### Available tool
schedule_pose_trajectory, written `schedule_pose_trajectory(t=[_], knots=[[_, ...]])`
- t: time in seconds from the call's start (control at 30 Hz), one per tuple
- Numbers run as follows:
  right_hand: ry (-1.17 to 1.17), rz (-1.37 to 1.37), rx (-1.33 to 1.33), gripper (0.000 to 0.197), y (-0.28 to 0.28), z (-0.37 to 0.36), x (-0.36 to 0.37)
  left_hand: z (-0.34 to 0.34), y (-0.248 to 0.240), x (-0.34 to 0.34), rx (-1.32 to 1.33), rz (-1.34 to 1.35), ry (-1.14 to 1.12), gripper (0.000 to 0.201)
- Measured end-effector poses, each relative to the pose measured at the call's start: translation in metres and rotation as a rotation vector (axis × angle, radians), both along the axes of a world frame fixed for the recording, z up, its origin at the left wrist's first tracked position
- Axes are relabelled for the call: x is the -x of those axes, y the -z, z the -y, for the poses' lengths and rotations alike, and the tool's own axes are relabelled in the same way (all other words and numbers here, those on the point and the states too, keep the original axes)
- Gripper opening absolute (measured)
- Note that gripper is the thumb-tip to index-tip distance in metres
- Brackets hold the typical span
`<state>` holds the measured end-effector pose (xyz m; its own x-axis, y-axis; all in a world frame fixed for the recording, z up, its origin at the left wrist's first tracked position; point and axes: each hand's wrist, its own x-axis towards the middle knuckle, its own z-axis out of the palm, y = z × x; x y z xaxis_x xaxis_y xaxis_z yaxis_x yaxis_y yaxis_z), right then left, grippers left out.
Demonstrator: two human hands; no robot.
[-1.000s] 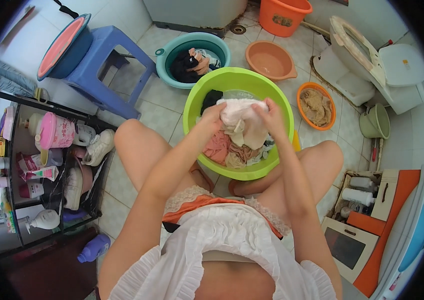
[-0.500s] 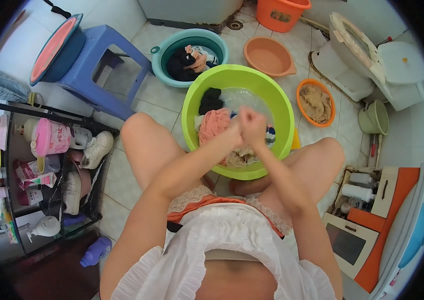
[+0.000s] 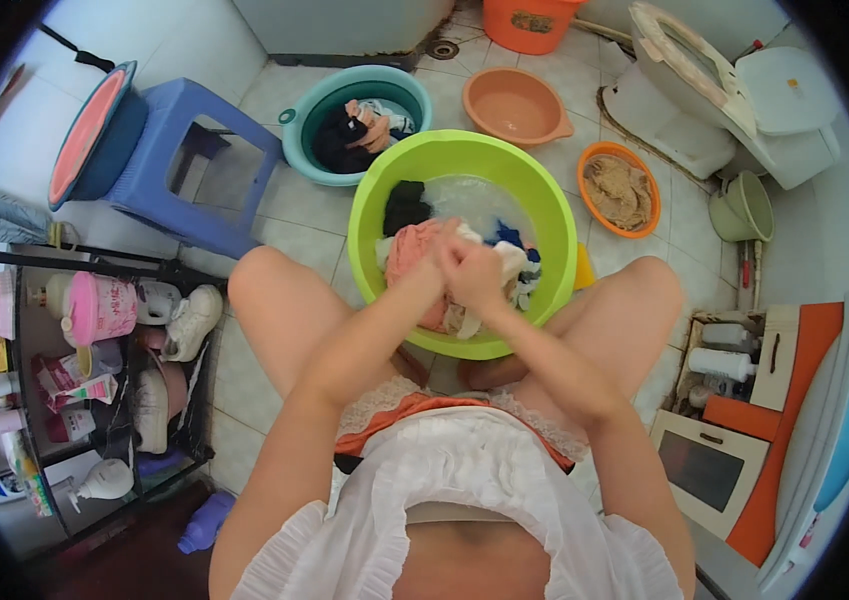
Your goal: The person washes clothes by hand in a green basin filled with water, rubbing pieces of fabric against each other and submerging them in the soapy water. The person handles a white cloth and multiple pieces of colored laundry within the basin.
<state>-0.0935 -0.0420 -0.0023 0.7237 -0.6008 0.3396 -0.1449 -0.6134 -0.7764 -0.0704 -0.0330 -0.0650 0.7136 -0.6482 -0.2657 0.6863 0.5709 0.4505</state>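
L hand (image 3: 440,246) & R hand (image 3: 474,272) are pressed tog. over laundry (image 3: 408,252) in green tub (image 3: 560,232); any pinch by either grip can't be seen.

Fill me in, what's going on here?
A person's left hand and right hand are together over pink cloth in a lime-green tub; what they grip, if anything, is hard to tell. Black cloth and water lie at the tub's far side. A teal basin beyond holds dark cloth.
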Motion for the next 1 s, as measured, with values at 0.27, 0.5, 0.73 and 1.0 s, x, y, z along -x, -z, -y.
schedule_pose_trajectory(t=[0.27,0.5,0.73,1.0], knots=[[-0.083,-0.13,0.246,0.022,-0.016,0.054,0.008,-0.003,-0.033,-0.033,-0.36,-0.228,0.475,0.029],[-0.683,-0.601,0.646,0.008,-0.138,0.03,0.03,-0.03,-0.035,-0.04,-0.415,-0.198,0.441,0.03],[-1.003,-1.087,1.012,0.015,-0.326,-0.017,0.064,-0.055,-0.101,-0.01,-1.026,1.031,0.211,0.026],[-0.261,-0.449,1.104,0.011,-0.314,-0.036,0.081,-0.064,-0.13,0.004,-1.201,1.264,0.03,0.026]])
